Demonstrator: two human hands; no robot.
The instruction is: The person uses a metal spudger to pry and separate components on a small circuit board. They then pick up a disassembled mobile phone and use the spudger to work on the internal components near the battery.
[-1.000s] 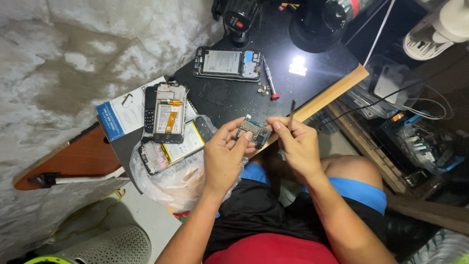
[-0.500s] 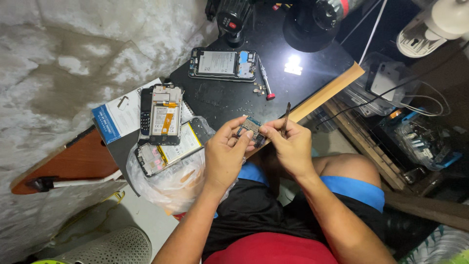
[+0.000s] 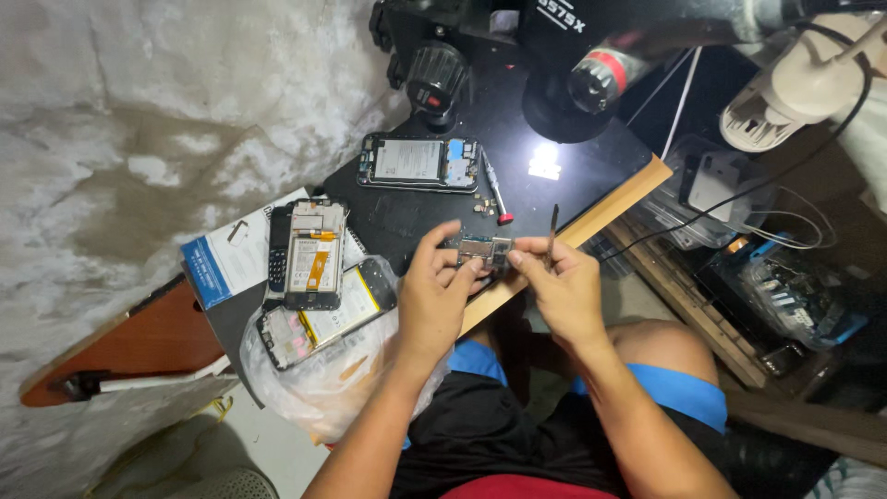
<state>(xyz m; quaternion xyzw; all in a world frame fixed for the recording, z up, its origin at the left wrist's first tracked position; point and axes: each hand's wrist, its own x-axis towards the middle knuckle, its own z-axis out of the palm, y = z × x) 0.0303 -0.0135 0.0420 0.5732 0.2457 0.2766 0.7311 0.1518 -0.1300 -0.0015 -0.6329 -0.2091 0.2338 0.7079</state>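
Observation:
Both of my hands hold a small phone circuit board (image 3: 483, 250) over the near edge of the dark work table (image 3: 416, 208). My left hand (image 3: 437, 294) pinches the board's left end. My right hand (image 3: 561, 286) pinches its right end and also keeps thin metal tweezers (image 3: 552, 231) standing upright between its fingers. An opened phone (image 3: 420, 163) with its back off lies farther away on the table. A red-tipped screwdriver (image 3: 494, 192) and a few tiny screws lie just right of it.
Several opened phones (image 3: 312, 254) are stacked at the left, partly on a white and blue box (image 3: 231, 259) and a clear plastic bag (image 3: 323, 379). A microscope (image 3: 517, 46) stands at the back. Cables and boxes fill the shelf (image 3: 739, 268) at right.
The camera view has shifted slightly. My hands have stayed together on the circuit board and turned it a little; the tweezers now stand more upright.

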